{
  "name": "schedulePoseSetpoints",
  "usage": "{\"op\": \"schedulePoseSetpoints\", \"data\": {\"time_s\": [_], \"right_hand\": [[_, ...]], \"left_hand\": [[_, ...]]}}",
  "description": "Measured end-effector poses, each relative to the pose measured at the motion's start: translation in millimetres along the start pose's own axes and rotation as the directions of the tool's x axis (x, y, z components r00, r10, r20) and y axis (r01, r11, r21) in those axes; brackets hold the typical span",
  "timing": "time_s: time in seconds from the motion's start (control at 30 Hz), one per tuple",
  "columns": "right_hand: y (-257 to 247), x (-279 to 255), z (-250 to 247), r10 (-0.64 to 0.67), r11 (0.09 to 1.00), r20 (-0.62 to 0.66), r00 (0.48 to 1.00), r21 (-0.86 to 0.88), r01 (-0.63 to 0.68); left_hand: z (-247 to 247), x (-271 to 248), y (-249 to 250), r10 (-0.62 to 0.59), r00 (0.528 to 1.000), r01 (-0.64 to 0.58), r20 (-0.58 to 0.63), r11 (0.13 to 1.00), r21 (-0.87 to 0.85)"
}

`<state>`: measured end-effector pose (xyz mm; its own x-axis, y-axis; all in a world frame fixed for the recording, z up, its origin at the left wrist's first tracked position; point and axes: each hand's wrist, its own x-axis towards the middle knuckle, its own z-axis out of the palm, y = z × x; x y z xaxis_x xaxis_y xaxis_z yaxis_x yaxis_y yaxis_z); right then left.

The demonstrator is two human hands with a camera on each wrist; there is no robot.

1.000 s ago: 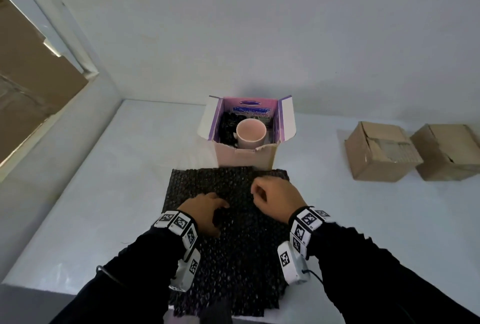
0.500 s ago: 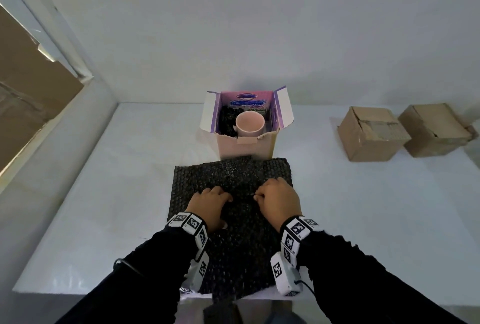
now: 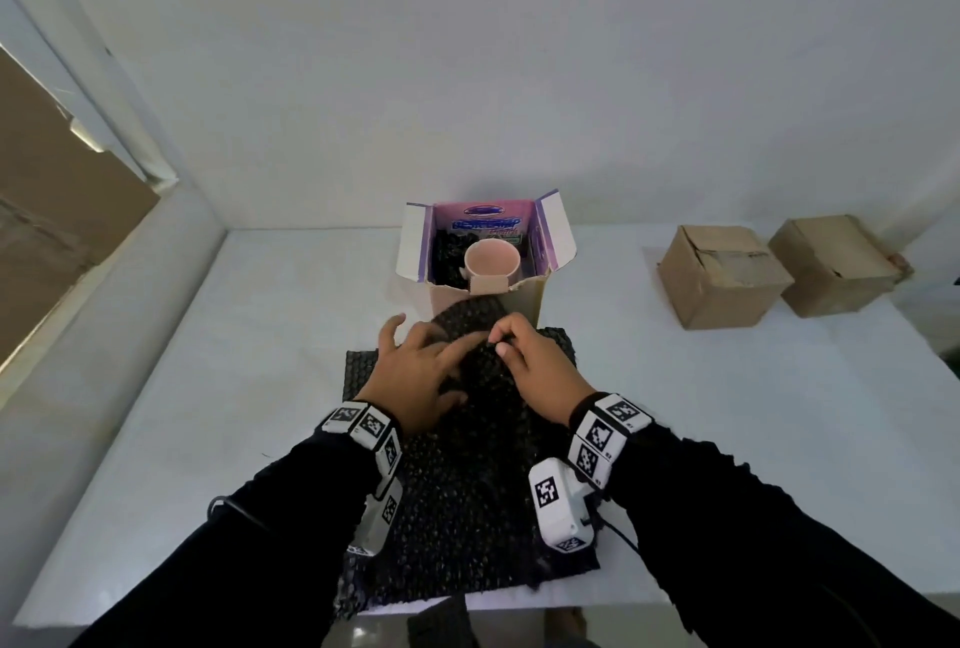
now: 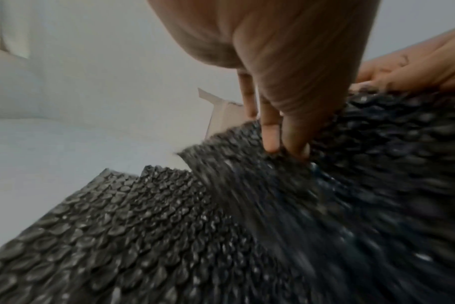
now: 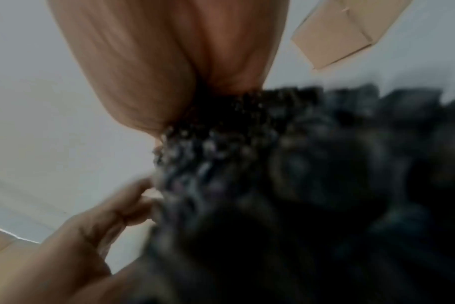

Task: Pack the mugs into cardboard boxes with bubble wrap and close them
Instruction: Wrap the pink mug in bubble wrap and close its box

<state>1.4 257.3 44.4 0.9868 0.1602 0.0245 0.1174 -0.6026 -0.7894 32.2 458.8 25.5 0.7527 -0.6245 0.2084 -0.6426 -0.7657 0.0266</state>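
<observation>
An open cardboard box point(image 3: 524, 299) with purple-lined flaps stands mid-table, and a pink mug point(image 3: 492, 258) sits upright inside it beside black padding. In front of it lie stacked sheets of black bubble wrap point(image 3: 467, 496). My right hand point(image 3: 498, 341) pinches a raised fold of the top sheet just before the box. My left hand point(image 3: 431, 356) lies on the same sheet with spread, fairly straight fingers point(image 4: 270, 135). The right wrist view is blurred: it shows the bubble wrap point(image 5: 299, 185) bunched under my right hand's palm.
Two closed brown cardboard boxes point(image 3: 722, 278) point(image 3: 836, 262) sit at the right back of the white table point(image 3: 208, 387). A wall runs behind, and a ledge along the left. The wrap overhangs the table's near edge.
Both hands moved forward toward the box. The top sheet, flat before, is now pulled up into a fold by my right hand, and my left hand's fingers have spread over it.
</observation>
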Motion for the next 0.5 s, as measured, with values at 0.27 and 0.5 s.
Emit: {"op": "schedulePoseSetpoints", "data": {"time_s": [0.27,0.5], "right_hand": [[-22,13,-24,0.055,0.988,0.059,0.997,0.141,-0.062],[-34,24,-33,0.025,0.917,0.023,0.999,0.398,-0.032]], "left_hand": [[-14,8,-6,0.052,0.997,-0.07,-0.053,0.904,-0.421],[-5,9,13,-0.13,0.987,0.158,0.097,0.642,-0.75]]}}
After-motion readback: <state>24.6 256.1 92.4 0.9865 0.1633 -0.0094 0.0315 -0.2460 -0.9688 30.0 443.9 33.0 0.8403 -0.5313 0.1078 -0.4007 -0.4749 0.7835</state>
